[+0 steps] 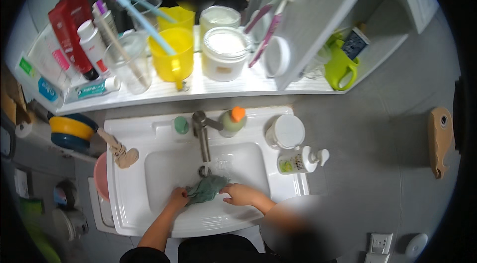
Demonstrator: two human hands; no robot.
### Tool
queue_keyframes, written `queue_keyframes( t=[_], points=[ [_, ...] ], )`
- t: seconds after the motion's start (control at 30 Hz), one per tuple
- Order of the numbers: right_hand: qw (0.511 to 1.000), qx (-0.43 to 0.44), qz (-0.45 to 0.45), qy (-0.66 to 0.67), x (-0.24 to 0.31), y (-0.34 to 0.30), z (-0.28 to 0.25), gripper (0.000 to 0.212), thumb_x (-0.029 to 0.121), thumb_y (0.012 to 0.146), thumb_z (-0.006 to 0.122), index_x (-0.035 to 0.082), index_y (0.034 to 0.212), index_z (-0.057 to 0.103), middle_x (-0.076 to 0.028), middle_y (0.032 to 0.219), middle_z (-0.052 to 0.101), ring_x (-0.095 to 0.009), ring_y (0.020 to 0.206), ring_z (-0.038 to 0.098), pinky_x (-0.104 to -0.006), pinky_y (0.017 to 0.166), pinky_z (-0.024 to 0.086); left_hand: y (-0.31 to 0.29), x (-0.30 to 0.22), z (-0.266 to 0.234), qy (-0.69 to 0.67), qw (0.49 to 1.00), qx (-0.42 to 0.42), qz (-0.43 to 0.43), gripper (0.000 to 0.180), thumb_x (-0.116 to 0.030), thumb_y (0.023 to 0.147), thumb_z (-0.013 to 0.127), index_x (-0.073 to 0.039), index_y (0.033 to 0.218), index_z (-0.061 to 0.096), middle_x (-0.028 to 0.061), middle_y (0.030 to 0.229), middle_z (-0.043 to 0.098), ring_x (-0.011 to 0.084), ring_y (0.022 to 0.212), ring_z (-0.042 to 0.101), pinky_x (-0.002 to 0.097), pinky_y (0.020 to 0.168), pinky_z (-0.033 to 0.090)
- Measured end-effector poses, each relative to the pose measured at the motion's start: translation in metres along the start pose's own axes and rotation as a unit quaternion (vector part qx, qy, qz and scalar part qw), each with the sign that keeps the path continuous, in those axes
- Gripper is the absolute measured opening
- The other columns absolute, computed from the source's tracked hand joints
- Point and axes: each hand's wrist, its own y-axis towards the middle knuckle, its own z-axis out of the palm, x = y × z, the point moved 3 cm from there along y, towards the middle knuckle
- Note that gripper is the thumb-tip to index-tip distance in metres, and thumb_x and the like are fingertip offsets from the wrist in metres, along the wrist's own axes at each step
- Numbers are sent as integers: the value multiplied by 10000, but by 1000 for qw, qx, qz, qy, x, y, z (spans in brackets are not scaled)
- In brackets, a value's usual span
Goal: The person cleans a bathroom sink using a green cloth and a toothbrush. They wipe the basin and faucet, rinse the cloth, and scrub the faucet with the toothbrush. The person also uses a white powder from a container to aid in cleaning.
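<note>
The left hand (178,198) and right hand (241,195) grasp opposite ends of a grey-green cloth (206,190), lower centre, which could scatter splashes if pushed squarely under the faucet (204,144).

A wrinkled grey-green cloth (206,190) is bunched inside the white basin (161,171).
</note>
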Motion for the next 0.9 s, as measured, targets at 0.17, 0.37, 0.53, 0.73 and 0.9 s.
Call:
queue_keyframes(
  t=[0.17,0.37,0.53,0.73,0.9],
  points=[
    [979,-175,-41,94,51,-62,-94,187,176,838,590,42,957,646,-91,858,643,-212,724,597,-304,658,475,-9,44,2,-130,981,-140,40,177,-71,780,592,-22,946,553,117,844,615,205,764,592,278,703,480],
    [680,-713,-123,119,119,-154,-275,88,79,789,626,1,830,631,-75,677,570,-134,608,510,-262,558,414,-45,56,-17,-238,968,-85,4,167,-70,795,576,-10,951,579,82,863,628,162,773,589,275,722,478],
    [640,-762,-38,-96,125,-132,-370,174,187,752,658,26,807,626,-116,777,589,-294,708,595,-390,606,467,-71,18,-31,-284,957,-59,27,147,-39,799,564,-10,941,588,59,840,617,132,758,576,257,704,473],
    [685,-721,29,-102,123,-107,-392,203,225,764,634,29,814,621,-158,822,596,-337,759,598,-424,661,485,-94,1,-38,-260,963,-62,29,124,-22,819,559,-14,942,565,53,839,600,135,772,575,257,708,472],
    [715,-696,-13,-57,107,-99,-401,221,192,785,562,13,887,641,-193,878,609,-369,796,596,-440,718,481,-102,2,-37,-231,971,-58,24,132,-44,817,575,-19,946,576,45,859,610,124,778,574,250,707,469]
  ],
)
